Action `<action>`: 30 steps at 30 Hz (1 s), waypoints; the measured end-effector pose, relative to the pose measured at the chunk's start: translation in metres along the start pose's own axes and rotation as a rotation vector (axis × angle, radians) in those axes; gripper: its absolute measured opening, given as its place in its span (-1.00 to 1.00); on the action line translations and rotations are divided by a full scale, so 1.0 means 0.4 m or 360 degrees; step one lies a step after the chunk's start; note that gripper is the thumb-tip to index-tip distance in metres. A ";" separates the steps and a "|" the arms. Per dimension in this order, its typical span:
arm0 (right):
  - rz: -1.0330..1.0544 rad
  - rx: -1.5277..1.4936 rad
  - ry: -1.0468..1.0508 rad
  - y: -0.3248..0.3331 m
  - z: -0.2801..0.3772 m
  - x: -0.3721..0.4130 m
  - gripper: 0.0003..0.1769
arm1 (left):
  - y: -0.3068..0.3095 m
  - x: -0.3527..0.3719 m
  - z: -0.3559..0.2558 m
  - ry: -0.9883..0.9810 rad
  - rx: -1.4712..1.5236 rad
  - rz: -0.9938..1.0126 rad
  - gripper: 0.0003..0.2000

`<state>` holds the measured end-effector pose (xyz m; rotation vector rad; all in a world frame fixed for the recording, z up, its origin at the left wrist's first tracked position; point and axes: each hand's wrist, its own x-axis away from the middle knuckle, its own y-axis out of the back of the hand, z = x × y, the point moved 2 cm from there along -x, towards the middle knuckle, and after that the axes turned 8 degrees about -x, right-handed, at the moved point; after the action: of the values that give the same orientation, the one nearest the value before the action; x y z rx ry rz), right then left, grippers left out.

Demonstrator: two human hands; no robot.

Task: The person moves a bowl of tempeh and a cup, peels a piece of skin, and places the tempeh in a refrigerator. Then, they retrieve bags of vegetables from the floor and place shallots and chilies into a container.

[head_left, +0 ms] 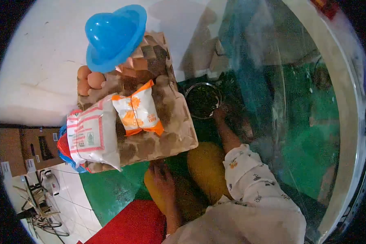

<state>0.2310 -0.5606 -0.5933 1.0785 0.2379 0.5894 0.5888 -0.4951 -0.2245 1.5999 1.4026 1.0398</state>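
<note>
My right hand (220,112) is at the lower right rim of a round bowl (203,100) with dark green contents, its fingers closed on the rim. My left hand (162,175) rests near my knee, below the front edge of the cardboard egg tray (179,126); its fingers are dim and partly hidden. On the tray lie an orange and white packet (137,110) and a white bag with red print (92,134). Brown eggs (96,80) sit at the tray's left side. A blue plastic bowl (114,36) lies tilted at the tray's far end.
Cardboard boxes (24,148) stand at the far left, with a metal rack (38,203) below them. A white wall (36,61) rises behind the tray. Clear plastic or glass (272,81) covers the right side over the green surface. Something red (130,223) lies near my left arm.
</note>
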 end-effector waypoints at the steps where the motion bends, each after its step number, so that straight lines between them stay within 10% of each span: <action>1: -0.0026 -0.0015 -0.0019 0.009 -0.002 -0.009 -0.46 | -0.028 0.001 0.015 -0.0168 -0.0051 -0.0265 -0.76; 3: -0.0036 -0.0066 0.0004 0.038 -0.012 -0.032 -0.48 | -0.059 0.005 0.030 -0.0347 -0.0094 -0.0538 -0.76; 14: -0.0058 0.0061 0.0493 0.288 -0.086 -0.071 -0.58 | -0.294 -0.044 -0.002 -0.0183 0.1233 0.0319 -0.72; 22: 0.0138 0.0688 0.1011 0.277 -0.126 -0.076 -0.63 | -0.491 -0.081 -0.062 0.0507 0.1553 0.1096 -0.40; 25: 0.0507 -0.0347 0.0581 0.287 -0.065 -0.036 -0.63 | -0.795 -0.099 0.022 0.0224 0.1546 0.1382 -0.30; 27: 0.1020 -0.0240 0.0350 0.461 0.105 0.062 -0.62 | -0.644 -0.062 -0.038 0.0557 0.1725 0.1440 -0.37; 30: 0.0805 -0.0361 0.0727 0.383 0.016 0.034 -0.65 | -0.598 -0.035 -0.046 0.0944 0.1904 0.1513 -0.45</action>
<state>0.1937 -0.5059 -0.4544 0.7699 0.2864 1.2902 0.4802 -0.4812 -0.4383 3.2373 1.8302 1.3344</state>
